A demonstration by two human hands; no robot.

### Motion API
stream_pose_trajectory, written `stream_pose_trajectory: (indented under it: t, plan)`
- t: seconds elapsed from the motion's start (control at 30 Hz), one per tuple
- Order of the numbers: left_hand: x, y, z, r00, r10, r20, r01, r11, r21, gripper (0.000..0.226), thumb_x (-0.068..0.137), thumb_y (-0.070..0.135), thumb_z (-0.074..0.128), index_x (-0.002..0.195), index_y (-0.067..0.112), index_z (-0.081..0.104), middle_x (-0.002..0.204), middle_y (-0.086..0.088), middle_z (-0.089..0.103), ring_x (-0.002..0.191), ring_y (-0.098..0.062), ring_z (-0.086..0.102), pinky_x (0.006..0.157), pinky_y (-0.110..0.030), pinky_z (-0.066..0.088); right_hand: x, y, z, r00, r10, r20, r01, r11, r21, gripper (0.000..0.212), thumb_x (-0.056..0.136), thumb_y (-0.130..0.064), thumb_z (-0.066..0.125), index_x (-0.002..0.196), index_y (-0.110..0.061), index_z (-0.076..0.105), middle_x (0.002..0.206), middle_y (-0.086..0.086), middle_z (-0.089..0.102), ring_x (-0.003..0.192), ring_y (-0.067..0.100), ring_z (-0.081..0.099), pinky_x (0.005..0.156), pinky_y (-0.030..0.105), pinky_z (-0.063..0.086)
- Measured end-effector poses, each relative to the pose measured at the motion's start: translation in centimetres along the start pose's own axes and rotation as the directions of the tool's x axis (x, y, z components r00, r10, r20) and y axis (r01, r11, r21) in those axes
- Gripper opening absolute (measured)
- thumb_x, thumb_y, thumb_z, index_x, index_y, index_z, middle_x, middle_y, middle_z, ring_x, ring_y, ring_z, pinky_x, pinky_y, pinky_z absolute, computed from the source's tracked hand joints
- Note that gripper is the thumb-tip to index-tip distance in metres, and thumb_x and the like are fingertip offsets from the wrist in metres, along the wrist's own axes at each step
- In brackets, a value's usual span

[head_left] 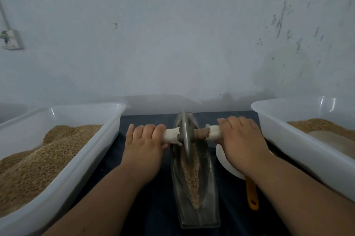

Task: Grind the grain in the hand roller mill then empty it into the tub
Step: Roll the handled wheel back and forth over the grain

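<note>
A boat-shaped metal trough point(209, 193) lies lengthwise in front of me on a dark cloth, with a strip of crushed brown grain point(192, 174) along its groove. A thin metal wheel point(185, 135) stands in the far half of the groove on a crosswise axle wrapped in white cloth. My left hand point(145, 145) grips the left handle of the axle. My right hand point(240, 137) grips the right handle. A white tub point(90, 151) full of brown grain stands at the left. Another white tub point(299, 139) at the right holds brown grain and a paler heap.
A white scoop point(223, 160) with an orange handle point(252, 195) lies on the cloth right of the trough, partly under my right forearm. A pale wall rises right behind the table, with a socket point(12, 40) at the far left.
</note>
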State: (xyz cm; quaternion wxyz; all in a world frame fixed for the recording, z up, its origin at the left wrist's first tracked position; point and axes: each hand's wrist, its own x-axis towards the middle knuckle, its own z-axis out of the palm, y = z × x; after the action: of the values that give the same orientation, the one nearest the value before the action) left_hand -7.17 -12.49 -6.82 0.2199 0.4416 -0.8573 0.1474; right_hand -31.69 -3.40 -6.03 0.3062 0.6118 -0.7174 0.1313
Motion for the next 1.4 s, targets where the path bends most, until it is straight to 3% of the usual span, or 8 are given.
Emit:
stream_pose_trajectory:
  t: [0.17,0.3,0.47,0.63,0.8,1.07,1.23,1.4]
  plan:
    - [0.0,-0.1,-2.0,0.996,0.069,0.061,-0.071,0.997,0.029,0.042,0.096,0.050,0.038,0.135,0.034,0.036,0.125,0.008,0.046,0.112,-0.018,0.043,0.100,-0.036,0.031,0.1,0.7,-2.7,0.946,-0.032,0.322,-0.002,0.995,0.103,0.032,0.094,-0.054,0.053,0.114,-0.029,0.053,0.104,-0.005,0.056,0.092,0.015,0.052,0.082,0.035,0.044]
    - [-0.4,-0.1,-6.0,0.955,0.178,0.237,-0.186,0.983,0.010,0.036,0.094,0.056,0.035,0.125,0.038,0.040,0.114,0.011,0.051,0.101,-0.015,0.047,0.090,-0.037,0.038,-0.1,2.5,-7.0,0.697,-0.160,0.699,-0.148,0.922,0.358,0.023,0.090,-0.056,0.060,0.097,-0.034,0.058,0.090,-0.008,0.063,0.082,0.008,0.060,0.073,0.028,0.047]
    - [-2.1,-0.9,-10.2,0.816,0.229,0.531,-0.127,0.967,-0.222,0.018,0.092,0.062,0.040,0.097,0.045,0.044,0.087,0.016,0.057,0.079,-0.001,0.054,0.069,-0.023,0.039,-0.6,3.6,-10.9,0.546,-0.311,0.778,-0.174,0.866,0.469,0.025,0.088,-0.064,0.056,0.078,-0.042,0.062,0.071,-0.014,0.069,0.066,0.000,0.062,0.061,0.020,0.047]
    - [-1.8,-1.2,-10.2,0.810,0.217,0.545,-0.060,0.955,-0.292,0.017,0.095,0.059,0.041,0.099,0.043,0.047,0.085,0.015,0.058,0.077,-0.002,0.055,0.069,-0.025,0.039,-0.5,3.2,-10.4,0.574,-0.288,0.767,-0.183,0.867,0.463,0.027,0.091,-0.058,0.057,0.083,-0.033,0.062,0.075,-0.016,0.069,0.068,0.000,0.063,0.066,0.020,0.045]
    - [-1.0,-0.5,-6.1,0.955,0.216,0.203,-0.214,0.976,-0.034,0.030,0.095,0.058,0.033,0.115,0.040,0.044,0.103,0.015,0.054,0.094,-0.011,0.052,0.084,-0.035,0.040,-0.1,2.7,-6.5,0.702,-0.155,0.695,-0.168,0.912,0.373,0.026,0.089,-0.059,0.059,0.097,-0.034,0.058,0.090,-0.006,0.065,0.080,0.008,0.062,0.074,0.029,0.049]
    - [-0.2,0.2,-2.2,0.995,0.079,0.058,-0.084,0.992,0.090,0.040,0.096,0.048,0.034,0.130,0.028,0.044,0.118,0.006,0.052,0.111,-0.021,0.048,0.115,-0.045,0.020,0.1,0.6,-0.4,0.983,0.003,0.182,-0.014,0.998,0.057,0.037,0.089,-0.065,0.053,0.111,-0.035,0.053,0.094,-0.010,0.051,0.079,0.013,0.040,0.070,0.033,0.030]
    - [-0.3,-0.5,-3.2,0.984,0.109,0.144,-0.111,0.994,0.005,0.036,0.096,0.054,0.033,0.126,0.035,0.037,0.115,0.011,0.048,0.101,-0.012,0.043,0.096,-0.034,0.034,0.1,1.4,-3.1,0.931,-0.070,0.359,0.002,0.983,0.186,0.032,0.086,-0.065,0.056,0.099,-0.036,0.054,0.092,-0.012,0.056,0.079,0.008,0.050,0.070,0.031,0.041]
    - [-1.2,-0.6,-7.4,0.922,0.241,0.301,-0.226,0.970,-0.085,0.022,0.093,0.062,0.036,0.105,0.044,0.040,0.097,0.018,0.050,0.086,-0.004,0.046,0.075,-0.030,0.034,-0.5,3.1,-8.3,0.635,-0.194,0.748,-0.190,0.899,0.394,0.035,0.085,-0.064,0.061,0.092,-0.030,0.062,0.089,-0.003,0.068,0.081,0.010,0.064,0.074,0.030,0.049]
